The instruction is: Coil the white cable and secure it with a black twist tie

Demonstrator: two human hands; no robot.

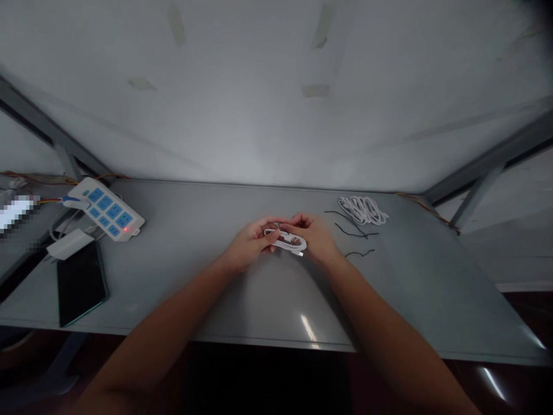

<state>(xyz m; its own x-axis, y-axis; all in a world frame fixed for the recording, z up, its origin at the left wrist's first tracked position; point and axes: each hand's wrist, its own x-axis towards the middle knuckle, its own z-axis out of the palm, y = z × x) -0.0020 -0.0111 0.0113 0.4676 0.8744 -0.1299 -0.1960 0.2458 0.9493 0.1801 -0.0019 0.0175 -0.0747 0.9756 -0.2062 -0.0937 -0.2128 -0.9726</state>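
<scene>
A white USB cable (291, 244), wound into a small oval coil, is held up over the middle of the table. My left hand (253, 242) grips the coil's left end, thumb on top and fingers behind it. Close to its upper side, my right hand (313, 230) is closed in a pinch. A thin dark strand (281, 227), seemingly a twist tie, runs between the fingertips of both hands; its ends are hidden. The cable's metal plug tip shows at the lower right of the coil.
To the right lie several white cable coils (363, 210) and several loose black twist ties (352, 229). At left are a power strip (110, 210) with a red light, a white adapter (70, 244) and a dark tablet (82, 282). Metal frame bars flank the table (181, 207).
</scene>
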